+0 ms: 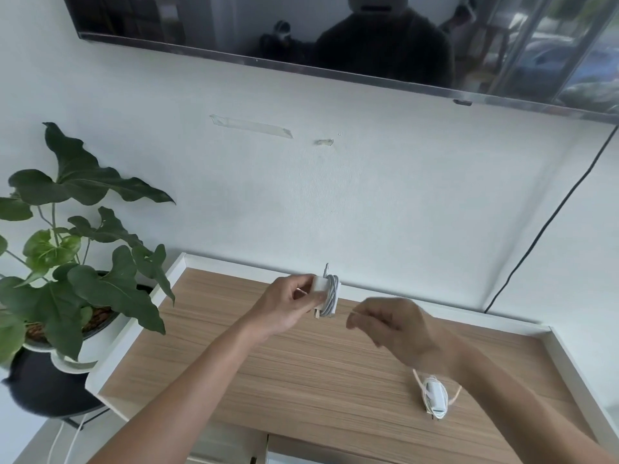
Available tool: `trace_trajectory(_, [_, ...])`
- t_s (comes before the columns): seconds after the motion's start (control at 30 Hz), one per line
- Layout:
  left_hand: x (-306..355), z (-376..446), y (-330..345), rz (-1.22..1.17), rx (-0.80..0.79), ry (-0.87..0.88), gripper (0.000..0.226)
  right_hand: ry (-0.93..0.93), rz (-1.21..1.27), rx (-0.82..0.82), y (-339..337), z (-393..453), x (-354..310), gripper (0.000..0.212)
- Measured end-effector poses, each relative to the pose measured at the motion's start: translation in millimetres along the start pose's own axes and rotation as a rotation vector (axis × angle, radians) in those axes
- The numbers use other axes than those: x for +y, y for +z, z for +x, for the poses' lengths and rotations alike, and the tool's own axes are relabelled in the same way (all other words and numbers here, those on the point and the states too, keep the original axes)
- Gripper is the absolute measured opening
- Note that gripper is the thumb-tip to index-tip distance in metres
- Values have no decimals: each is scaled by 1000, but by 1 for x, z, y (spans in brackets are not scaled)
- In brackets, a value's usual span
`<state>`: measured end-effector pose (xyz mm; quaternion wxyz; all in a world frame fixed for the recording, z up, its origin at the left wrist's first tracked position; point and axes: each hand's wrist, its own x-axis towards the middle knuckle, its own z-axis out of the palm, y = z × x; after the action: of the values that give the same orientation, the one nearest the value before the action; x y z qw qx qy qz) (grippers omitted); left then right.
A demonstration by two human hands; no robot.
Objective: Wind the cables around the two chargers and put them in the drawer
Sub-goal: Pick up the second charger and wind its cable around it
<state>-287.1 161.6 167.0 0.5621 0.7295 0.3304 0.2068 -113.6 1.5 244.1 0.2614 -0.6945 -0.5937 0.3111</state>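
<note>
Chargers: one wound charger (326,294) gripped by left hand (288,308) mid-frame; second charger (434,396) lies lower right; right hand (392,324) blurred, seemingly loosely curled and grasping nothing.

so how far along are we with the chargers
One charger lies on the wooden top with its cable already wound around it. The second charger is in the left hand, its cable mostly coiled; the right hand is blurred beside it, apparently finishing the wrap. Neither is in a drawer yet, and no drawer is visibly open.
</note>
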Motion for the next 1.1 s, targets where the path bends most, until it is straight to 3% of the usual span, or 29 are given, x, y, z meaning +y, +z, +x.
trace_trajectory(0.27, [13, -7, 1, 142, -226, 83, 18, -45, -7, 85, -29, 22, -5, 17])
trace_trajectory(0.47, [14, -14, 0, -15, -373, 84, 26, -11, 182, 111, -32, 35, 8, 7])
trace_trajectory(0.6, [17, -17, 1, -284, -464, 88, 23, 71, 489, 110, -22, 41, 24, 30])
trace_trajectory(0.8, [16, -15, 8, -552, -447, 132, 41, 115, 847, -26, 12, 41, 53, 58])
trace_trajectory(1.0, [6, -10, 10, -778, -318, 133, 39, 238, 885, -56, 50, 29, 67, 28])
trace_trajectory(1.1, [0, -8, 8, -757, -235, 114, 26, 257, 840, -46, 59, 21, 64, 29])
